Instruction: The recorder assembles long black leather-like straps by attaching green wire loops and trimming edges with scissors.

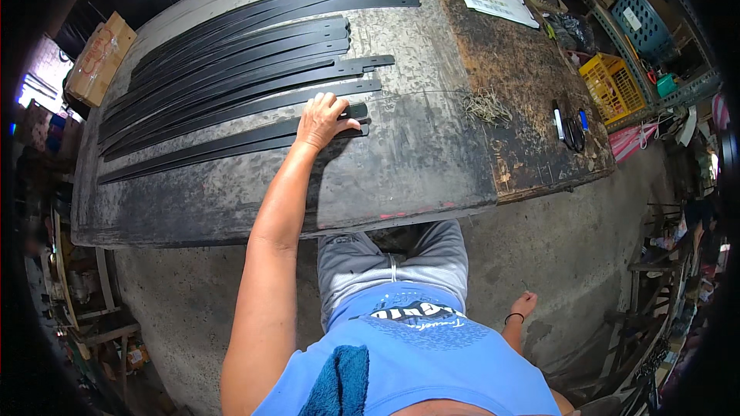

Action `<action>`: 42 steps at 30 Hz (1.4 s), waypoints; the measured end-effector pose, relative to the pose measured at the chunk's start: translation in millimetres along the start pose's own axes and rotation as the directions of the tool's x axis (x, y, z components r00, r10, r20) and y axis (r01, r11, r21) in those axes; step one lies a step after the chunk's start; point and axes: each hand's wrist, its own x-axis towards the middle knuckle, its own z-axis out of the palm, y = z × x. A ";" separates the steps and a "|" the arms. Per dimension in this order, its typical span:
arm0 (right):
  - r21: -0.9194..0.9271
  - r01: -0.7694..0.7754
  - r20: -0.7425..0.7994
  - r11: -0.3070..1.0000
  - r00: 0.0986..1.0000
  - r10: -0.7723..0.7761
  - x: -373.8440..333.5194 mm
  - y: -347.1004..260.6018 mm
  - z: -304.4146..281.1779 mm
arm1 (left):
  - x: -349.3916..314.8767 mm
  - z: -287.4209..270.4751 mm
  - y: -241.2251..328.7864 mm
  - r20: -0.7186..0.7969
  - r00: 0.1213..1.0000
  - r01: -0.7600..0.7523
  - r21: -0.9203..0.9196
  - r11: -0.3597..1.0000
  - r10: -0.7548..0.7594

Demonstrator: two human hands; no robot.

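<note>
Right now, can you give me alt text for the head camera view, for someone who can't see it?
A person's left hand presses flat on the end of a long black strip, one of many laid side by side on a worn workbench. The right hand hangs empty by the hip. Scissors and a paper sheet lie farther right.

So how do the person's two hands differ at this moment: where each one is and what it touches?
The left hand is stretched forward onto the workbench; the right hand hangs low beside the body, off the bench. The left hand's fingers press flat on the nearest black strips; the right hand touches nothing visible. The right wrist wears a dark band; the left wrist is bare. Both hands are bare and ungloved.
</note>
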 end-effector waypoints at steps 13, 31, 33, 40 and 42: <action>-0.006 -0.020 -0.010 1.000 1.000 0.020 -14.3 33.9 2.3 | -4.2 -1.8 -15.1 -0.039 0.985 0.170 -0.010 0.985 -0.170; 0.199 -0.175 -0.059 0.964 0.980 0.191 7.9 77.1 21.6 | -9.9 -78.0 -54.8 0.039 0.947 0.320 -0.062 0.946 -0.318; 0.305 -0.209 0.008 0.929 0.976 0.217 -11.0 42.8 13.4 | -32.1 -109.0 -19.1 0.087 0.951 0.287 0.101 0.953 -0.295; 0.388 -0.188 0.100 0.902 0.982 0.161 3.0 19.9 36.9 | -73.4 -49.8 74.7 0.194 0.958 0.146 0.298 0.943 -0.209; 0.405 -0.117 0.096 0.907 0.992 0.085 -2.5 -4.6 32.8 | -66.7 -40.2 104.2 0.314 0.933 0.132 0.153 0.979 -0.175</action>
